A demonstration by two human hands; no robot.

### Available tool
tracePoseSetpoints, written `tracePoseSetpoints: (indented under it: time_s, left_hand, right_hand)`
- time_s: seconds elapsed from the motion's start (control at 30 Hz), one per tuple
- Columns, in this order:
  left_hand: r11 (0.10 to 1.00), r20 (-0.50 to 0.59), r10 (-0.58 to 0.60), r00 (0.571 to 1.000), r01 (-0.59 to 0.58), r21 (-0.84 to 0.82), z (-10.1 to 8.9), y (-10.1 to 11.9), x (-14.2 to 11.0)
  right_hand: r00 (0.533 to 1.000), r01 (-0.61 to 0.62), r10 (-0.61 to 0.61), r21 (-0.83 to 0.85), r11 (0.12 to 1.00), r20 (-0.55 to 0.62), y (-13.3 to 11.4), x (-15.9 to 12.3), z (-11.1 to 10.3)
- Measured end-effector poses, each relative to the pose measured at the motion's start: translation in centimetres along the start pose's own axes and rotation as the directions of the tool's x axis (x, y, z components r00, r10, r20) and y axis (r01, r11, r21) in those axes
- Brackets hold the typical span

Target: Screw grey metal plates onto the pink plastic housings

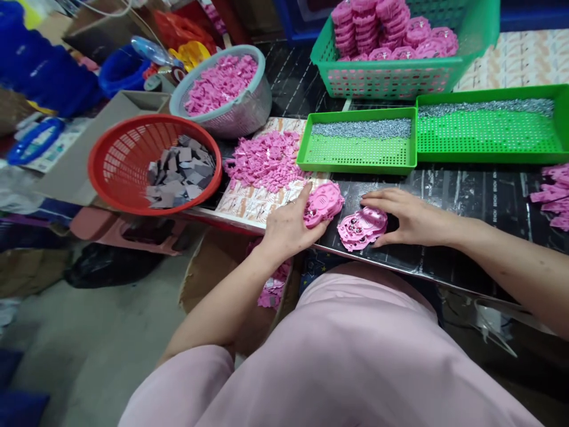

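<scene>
In the head view, the left hand (291, 228) grasps a pink plastic casing (324, 203) at the front edge of the black desk (448, 207), fingers at its far side and thumb along its near side. Just to the right, the right hand (406, 219) is curved around a second pink casing (363, 228), with fingertips at its far side and thumb at its near side; this one shows small shiny metal parts on its upper face. Beyond the left hand, loose pink pieces (267, 160) lie heaped on a patterned sheet (244, 207). Left of that heap stands a red basket (153, 206) holding flat grey pieces (184, 172), and behind it a pale round basket (249, 107) is full of small pink pieces (222, 83). Beyond the casings, two bright green trays, the smaller tray (355, 165) and the larger tray (493, 157), sit end to end, each with small silvery parts banked along the far side. Behind them, a green basket (395, 81) holds stacked pink casings (367, 26). More pink pieces (558, 196) lie at the right edge.
</scene>
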State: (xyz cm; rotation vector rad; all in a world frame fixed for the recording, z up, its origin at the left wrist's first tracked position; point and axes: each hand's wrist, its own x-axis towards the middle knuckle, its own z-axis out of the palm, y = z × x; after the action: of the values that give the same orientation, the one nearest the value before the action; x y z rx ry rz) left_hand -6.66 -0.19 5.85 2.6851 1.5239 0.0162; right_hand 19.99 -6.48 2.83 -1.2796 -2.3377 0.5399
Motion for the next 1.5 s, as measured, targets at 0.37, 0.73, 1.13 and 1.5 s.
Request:
tracePoseSetpoints:
  time_s: [0.37, 0.73, 1.13, 1.5]
  left_hand:
    - [0.987, -0.065, 0.133, 0.989, -0.126, 0.098, 1.1, 2.9, -0.9]
    - [0.981, -0.070, -0.065, 0.995, 0.076, 0.180, -0.2, 0.0, -0.8]
    - [0.975, 0.043, -0.023, 0.999, 0.013, 0.221, -0.1, 1.3, -0.4]
    - [0.994, 0.063, -0.004, 0.998, -0.003, 0.110, 0.3, 1.4, -0.5]
  right_hand:
    - [0.974, 0.146, -0.086, -0.291, 0.945, 0.209, 0.1, 1.8, -1.3]
    - [0.990, 0.102, -0.081, -0.201, 0.974, 0.111, 0.7, -4.5, -6.1]
    - [0.979, 0.149, -0.096, -0.309, 0.939, 0.178, 2.7, -8.0, -4.7]
    - [0.970, 0.230, -0.200, -0.274, 0.934, 0.135, -0.7, 1.3, -3.9]
